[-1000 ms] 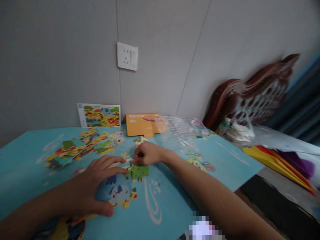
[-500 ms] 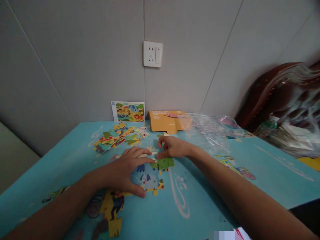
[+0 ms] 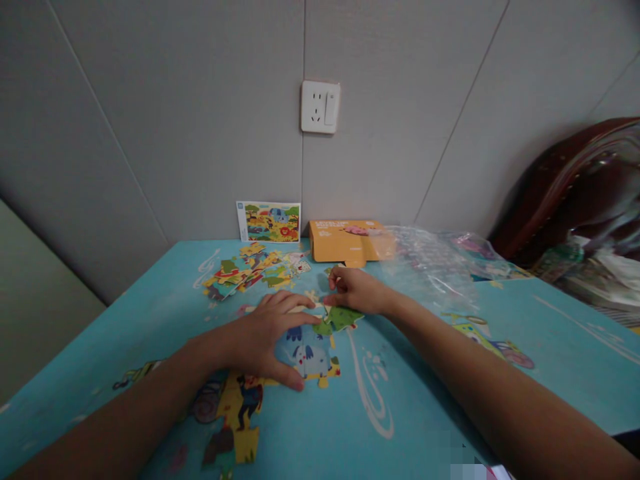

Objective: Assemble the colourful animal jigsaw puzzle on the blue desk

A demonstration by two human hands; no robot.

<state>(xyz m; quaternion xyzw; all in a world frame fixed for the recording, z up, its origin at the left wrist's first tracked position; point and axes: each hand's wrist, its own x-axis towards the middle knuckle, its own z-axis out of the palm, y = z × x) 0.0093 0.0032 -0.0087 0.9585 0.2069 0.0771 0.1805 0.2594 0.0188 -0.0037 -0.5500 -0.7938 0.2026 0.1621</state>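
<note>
A partly joined jigsaw puzzle (image 3: 310,357) with a blue elephant lies on the light blue table. My left hand (image 3: 267,337) rests spread across its left and upper part, thumb and fingers apart, covering some of it. At the puzzle's upper right corner, my right hand (image 3: 357,291) has its fingers curled and its thumb at the top edge of a green puzzle piece (image 3: 345,317). That piece sits slightly tilted against the blue part. Nearer me, joined yellow pieces (image 3: 245,447) showing a figure in dark blue extend below my left forearm.
Loose puzzle pieces (image 3: 235,273) lie heaped at the back left. A picture card (image 3: 273,222) leans against the wall beside an orange box (image 3: 345,241). Crumpled clear plastic (image 3: 435,263) spreads to the right of the box. A dark red leather headboard or chair (image 3: 580,180) stands far right.
The whole view has shifted, so everything appears a little further right. The green piece has turned slightly at my right fingers. My left hand keeps its place on the puzzle.
</note>
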